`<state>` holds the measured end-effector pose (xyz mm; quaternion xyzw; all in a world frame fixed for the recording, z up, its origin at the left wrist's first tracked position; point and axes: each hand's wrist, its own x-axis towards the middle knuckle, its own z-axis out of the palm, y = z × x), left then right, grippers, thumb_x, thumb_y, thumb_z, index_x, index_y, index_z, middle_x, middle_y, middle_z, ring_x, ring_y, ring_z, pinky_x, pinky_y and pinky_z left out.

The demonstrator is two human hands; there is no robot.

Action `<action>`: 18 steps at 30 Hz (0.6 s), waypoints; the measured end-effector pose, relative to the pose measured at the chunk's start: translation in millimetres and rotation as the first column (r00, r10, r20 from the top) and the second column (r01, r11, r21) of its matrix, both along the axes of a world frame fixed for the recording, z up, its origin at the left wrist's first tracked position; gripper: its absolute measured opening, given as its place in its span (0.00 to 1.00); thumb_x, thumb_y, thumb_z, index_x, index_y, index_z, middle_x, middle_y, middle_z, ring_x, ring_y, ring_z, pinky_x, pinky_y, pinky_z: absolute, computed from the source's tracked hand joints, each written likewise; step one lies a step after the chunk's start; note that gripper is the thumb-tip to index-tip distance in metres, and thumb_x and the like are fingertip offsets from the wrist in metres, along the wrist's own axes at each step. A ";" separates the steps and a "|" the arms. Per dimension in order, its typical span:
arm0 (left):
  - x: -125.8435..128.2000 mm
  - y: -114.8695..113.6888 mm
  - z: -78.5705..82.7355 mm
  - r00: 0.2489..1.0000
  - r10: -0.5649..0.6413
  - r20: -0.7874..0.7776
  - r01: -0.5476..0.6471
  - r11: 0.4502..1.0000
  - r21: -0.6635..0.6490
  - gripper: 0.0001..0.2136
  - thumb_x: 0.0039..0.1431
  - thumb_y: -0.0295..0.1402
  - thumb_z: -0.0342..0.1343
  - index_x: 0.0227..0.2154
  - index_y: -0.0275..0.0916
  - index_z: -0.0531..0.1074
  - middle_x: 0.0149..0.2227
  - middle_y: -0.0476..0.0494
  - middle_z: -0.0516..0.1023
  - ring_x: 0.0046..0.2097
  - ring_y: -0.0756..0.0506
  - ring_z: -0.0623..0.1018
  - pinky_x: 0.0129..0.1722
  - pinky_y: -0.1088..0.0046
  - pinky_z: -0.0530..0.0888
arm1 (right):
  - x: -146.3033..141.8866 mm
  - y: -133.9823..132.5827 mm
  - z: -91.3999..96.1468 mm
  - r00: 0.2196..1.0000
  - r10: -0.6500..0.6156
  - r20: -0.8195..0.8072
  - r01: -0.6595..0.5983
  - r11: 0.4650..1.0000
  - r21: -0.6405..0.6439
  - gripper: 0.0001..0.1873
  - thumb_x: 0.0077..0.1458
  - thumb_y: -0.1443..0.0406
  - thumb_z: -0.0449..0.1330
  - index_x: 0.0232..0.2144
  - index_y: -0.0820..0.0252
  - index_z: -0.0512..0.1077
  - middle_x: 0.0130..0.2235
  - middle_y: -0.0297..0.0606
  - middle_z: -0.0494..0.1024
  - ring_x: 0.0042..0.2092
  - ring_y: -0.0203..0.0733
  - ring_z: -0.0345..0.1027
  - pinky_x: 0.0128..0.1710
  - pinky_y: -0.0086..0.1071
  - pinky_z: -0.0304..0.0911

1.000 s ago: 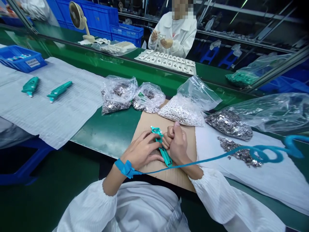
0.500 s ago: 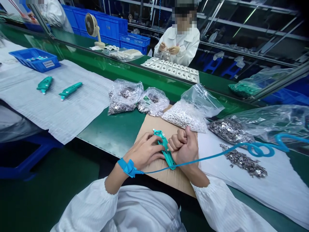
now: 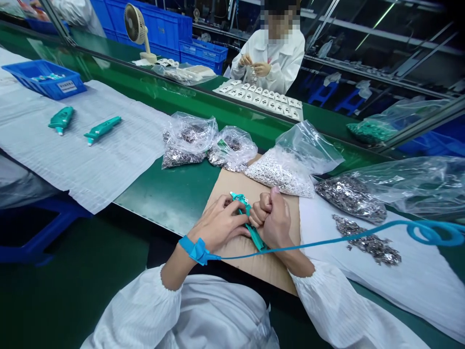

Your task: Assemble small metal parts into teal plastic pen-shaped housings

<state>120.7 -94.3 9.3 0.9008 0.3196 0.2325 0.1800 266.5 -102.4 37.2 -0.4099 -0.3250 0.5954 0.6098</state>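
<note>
**Teal plastic casing (image 3: 250, 230) gripped over cardboard**

In the head view, the smooth casing is gripped by the left hand (image 3: 218, 224), its fingers curled over it, above a brown cardboard sheet (image 3: 221, 194). The right hand (image 3: 274, 218) is closed into a fist against it. Crinkled clear plastic bags (image 3: 279, 177) of small metal pieces are laid just beyond.

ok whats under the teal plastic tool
A flat brown cardboard sheet lies under the teal plastic tool; the tool, left hand and right hand hide the sheet directly beneath.
</note>
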 end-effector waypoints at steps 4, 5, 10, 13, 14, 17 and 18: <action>-0.1 0.5 -0.9 1.000 0.005 -0.001 -0.005 1.000 -0.022 0.14 0.59 0.47 0.56 0.37 0.42 0.77 0.47 0.44 0.74 0.51 0.40 0.65 0.52 0.62 0.71 | -1.8 -2.0 -5.5 0.999 -0.006 0.038 0.005 1.000 0.016 0.30 0.56 0.44 0.58 0.15 0.55 0.54 0.12 0.21 0.45 0.14 0.28 0.33 0.11 0.24 0.36; -0.3 0.3 -1.0 1.000 0.006 0.000 -0.006 1.000 -0.023 0.14 0.59 0.47 0.56 0.36 0.42 0.77 0.46 0.44 0.74 0.51 0.40 0.65 0.52 0.62 0.71 | -2.7 -2.8 -7.3 0.999 -0.012 0.047 0.011 1.000 0.027 0.30 0.56 0.44 0.58 0.15 0.55 0.54 0.12 0.21 0.45 0.14 0.28 0.34 0.11 0.24 0.37; -3.5 -2.5 1.6 1.000 0.003 0.019 -0.003 1.000 -0.009 0.15 0.60 0.47 0.55 0.35 0.42 0.77 0.47 0.44 0.74 0.51 0.40 0.65 0.53 0.61 0.69 | -4.8 -8.1 -7.3 0.998 -0.011 0.059 0.006 0.997 0.078 0.30 0.58 0.45 0.57 0.15 0.56 0.55 0.13 0.22 0.47 0.15 0.29 0.38 0.13 0.25 0.40; -6.8 -5.2 3.6 1.000 -0.003 0.025 0.004 1.000 -0.009 0.14 0.63 0.47 0.53 0.39 0.43 0.76 0.49 0.43 0.72 0.52 0.39 0.64 0.54 0.58 0.68 | 6.5 -15.2 5.8 1.000 -0.016 0.022 0.014 0.993 0.119 0.29 0.59 0.48 0.57 0.14 0.56 0.54 0.14 0.23 0.47 0.16 0.30 0.39 0.14 0.26 0.44; -7.7 -6.0 3.8 1.000 0.001 0.028 -0.001 1.000 -0.005 0.14 0.63 0.47 0.53 0.40 0.44 0.76 0.51 0.43 0.71 0.54 0.38 0.63 0.55 0.56 0.68 | 12.6 -18.9 11.3 0.999 -0.044 -0.005 0.044 0.991 0.128 0.29 0.59 0.49 0.56 0.14 0.56 0.53 0.14 0.23 0.47 0.16 0.30 0.39 0.14 0.26 0.44; -8.4 -7.0 3.7 0.999 0.008 0.034 -0.009 0.999 0.037 0.16 0.60 0.50 0.55 0.42 0.45 0.77 0.59 0.42 0.65 0.61 0.33 0.57 0.60 0.48 0.62 | 31.6 -32.4 21.6 0.984 -0.164 -0.071 0.171 0.979 0.109 0.28 0.60 0.51 0.55 0.15 0.55 0.51 0.14 0.23 0.44 0.15 0.30 0.35 0.14 0.27 0.45; -7.8 -6.9 3.6 0.999 0.006 0.033 -0.008 0.998 0.055 0.16 0.60 0.50 0.55 0.42 0.45 0.77 0.60 0.42 0.64 0.63 0.31 0.55 0.60 0.47 0.61 | 36.0 -36.7 21.5 0.981 -0.179 -0.074 0.185 0.979 0.087 0.28 0.60 0.52 0.54 0.14 0.55 0.51 0.13 0.23 0.43 0.15 0.31 0.35 0.13 0.27 0.45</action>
